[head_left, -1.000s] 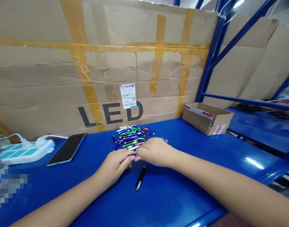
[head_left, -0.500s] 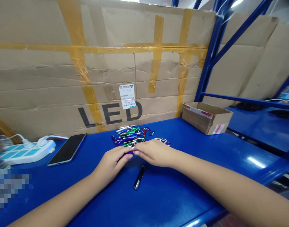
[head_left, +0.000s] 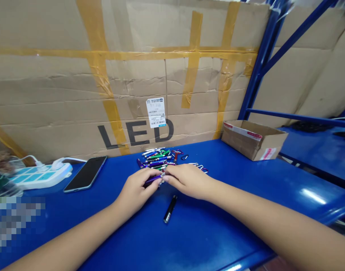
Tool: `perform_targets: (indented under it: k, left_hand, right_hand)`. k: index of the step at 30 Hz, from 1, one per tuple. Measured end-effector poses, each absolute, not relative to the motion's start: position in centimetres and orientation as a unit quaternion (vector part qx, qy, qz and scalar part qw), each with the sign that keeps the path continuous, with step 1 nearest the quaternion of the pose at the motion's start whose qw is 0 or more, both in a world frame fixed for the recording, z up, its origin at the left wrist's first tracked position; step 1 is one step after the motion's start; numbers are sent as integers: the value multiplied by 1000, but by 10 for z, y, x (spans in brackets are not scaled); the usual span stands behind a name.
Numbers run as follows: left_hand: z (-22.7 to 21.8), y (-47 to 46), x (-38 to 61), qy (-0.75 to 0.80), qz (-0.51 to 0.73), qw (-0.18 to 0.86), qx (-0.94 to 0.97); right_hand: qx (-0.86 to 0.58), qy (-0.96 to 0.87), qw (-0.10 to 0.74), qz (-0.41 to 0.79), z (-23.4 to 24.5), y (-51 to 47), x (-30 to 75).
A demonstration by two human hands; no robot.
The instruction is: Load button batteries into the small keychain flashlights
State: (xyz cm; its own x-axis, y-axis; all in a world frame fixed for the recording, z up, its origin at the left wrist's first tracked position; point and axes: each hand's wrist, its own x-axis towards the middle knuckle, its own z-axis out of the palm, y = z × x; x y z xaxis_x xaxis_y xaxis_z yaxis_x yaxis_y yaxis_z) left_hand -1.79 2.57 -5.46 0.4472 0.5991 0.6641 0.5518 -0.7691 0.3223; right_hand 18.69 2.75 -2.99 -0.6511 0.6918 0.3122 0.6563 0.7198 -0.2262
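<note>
My left hand [head_left: 139, 188] is closed around a slim purple penlight [head_left: 153, 179], held low over the table. The fingertips of my right hand [head_left: 186, 181] pinch at its silver end, where a small metal part shows; its exact shape is hidden by the fingers. Just beyond both hands lies a pile of metallic penlights [head_left: 158, 158] in blue, green, purple and silver. Small carabiner clips [head_left: 184, 157] lie at the pile's right side, and some white metal clips [head_left: 199, 166] show behind my right hand. Nearer to me, a black penlight [head_left: 170, 209] rests on the table.
A smartphone [head_left: 86, 174] and a white power strip [head_left: 45, 176] with plugs lie at left on the blue table [head_left: 206, 233]. An open cardboard box [head_left: 253, 141] stands at back right beside a blue rack post [head_left: 258, 67]. A large taped carton [head_left: 133, 82] walls off the back.
The view has shifted slightly, so everything sits a little further right. More of the purple penlight shows between my hands. Both hands keep their hold on it.
</note>
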Motion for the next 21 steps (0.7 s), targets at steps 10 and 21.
perform_targets:
  k: [10, 21]
  left_hand:
    - [-55, 26, -20, 328, 408, 49, 851]
    - [-56, 29, -19, 324, 400, 38, 856]
  right_hand:
    - [-293, -936, 93, -170, -31, 33, 193]
    - [-304, -918, 141, -211, -36, 34, 191]
